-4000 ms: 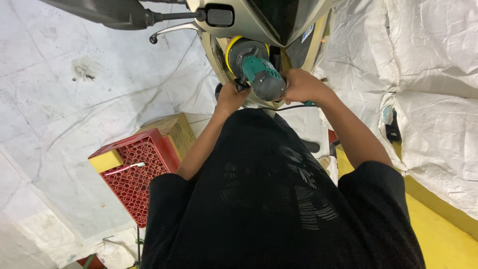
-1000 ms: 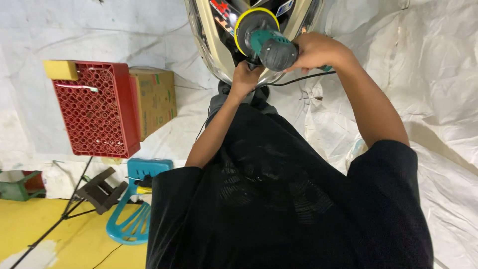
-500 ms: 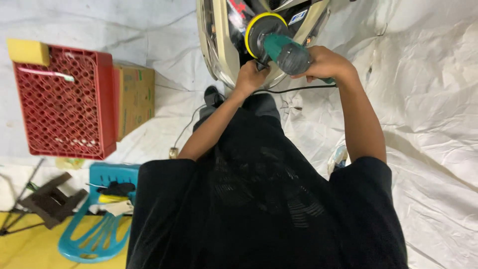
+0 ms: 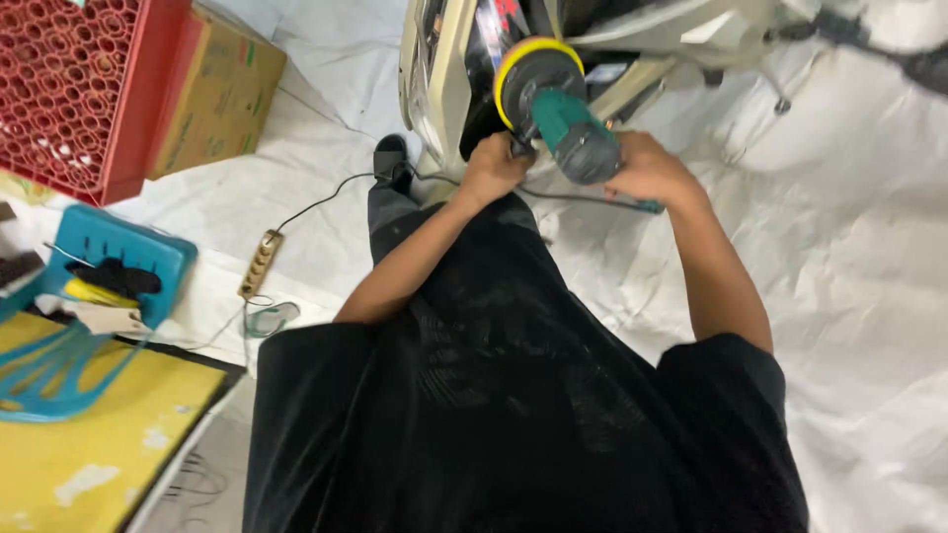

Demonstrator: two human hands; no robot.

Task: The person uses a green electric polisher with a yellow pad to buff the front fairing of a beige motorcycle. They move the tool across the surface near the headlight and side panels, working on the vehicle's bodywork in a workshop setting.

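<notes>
Overhead, a person in a black shirt works a green-bodied electric polisher (image 4: 565, 133) against the cream side panel (image 4: 441, 74) of a scooter parked on white sheeting (image 4: 869, 257). The left hand (image 4: 491, 170) is wrapped tight around the side handle just below the tool's head, while the right hand (image 4: 647, 170) is clenched over the rear of the body, near where the black power cord (image 4: 568, 195) leaves it; both fists are fully closed on the machine. The yellow-rimmed polishing pad (image 4: 528, 64) sits at the edge between the cream panel and a darker glossy fairing, seemingly touching the surface, though the exact contact is hard to read from this angle. The cord trails back under the arms toward a beige power strip (image 4: 260, 264) lying on the sheeting beside the person's black shoe (image 4: 392, 158). A red plastic crate (image 4: 69, 89) and a cardboard box (image 4: 217, 89) stand to the left, with a teal plastic chair (image 4: 84, 316) nearer the camera. The likely hazards: the pad catching a panel edge and jerking the tool aside, lingering in one spot and burning the finish, or the slack cord snagging on a foot or being drawn into the spinning pad.
</notes>
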